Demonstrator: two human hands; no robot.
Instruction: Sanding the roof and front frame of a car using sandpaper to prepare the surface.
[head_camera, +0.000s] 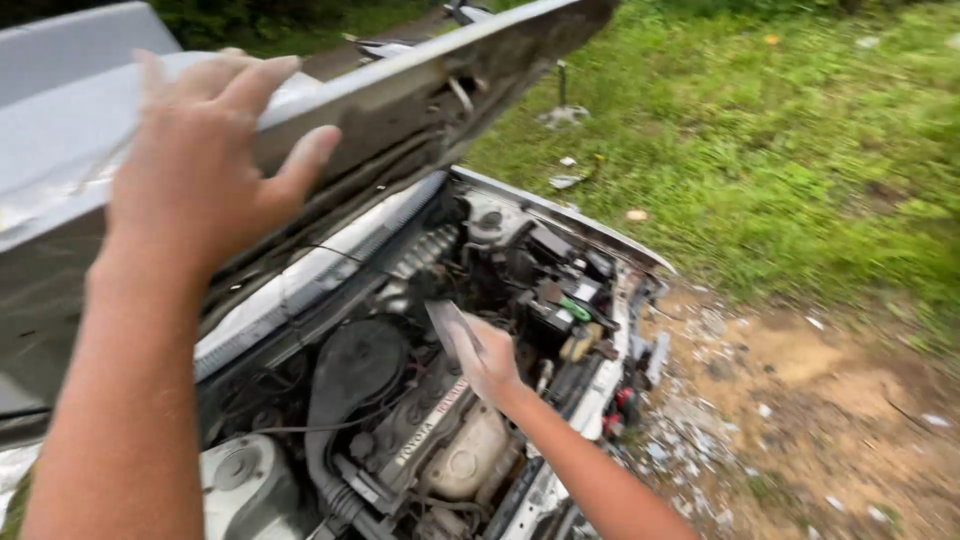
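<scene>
In the upper left of the frame the left hand (205, 150) is raised with fingers spread, its fingertips resting against the front edge of the raised hood (420, 85), a pale, weathered panel that slants from the left edge up toward the top centre; the hand is flat and unclenched, pressed to the metal rather than wrapped around it. Below it, in the lower centre, the right hand (487, 362) reaches into the open engine bay (400, 400) and is closed around a thin, flat, greyish strip (447, 322), which juts up and to the left from the grip; motion blur makes it hard to tell just what the strip is. Under that hand lies the engine's pale valve cover (430, 425), running diagonally, with a rounded metal heat shield (470, 462) just beside it toward the bottom of the frame. To the left of the hand sits a round black air cleaner housing (360, 360) with a ribbed black hose (325, 470) curving down from it. Toward the centre right of the bay there is a dark battery (555, 305) with a small green part on top. The right half of the frame shows green grass (780, 150) above and a bare dirt patch (800, 420) scattered with pale debris below.
</scene>
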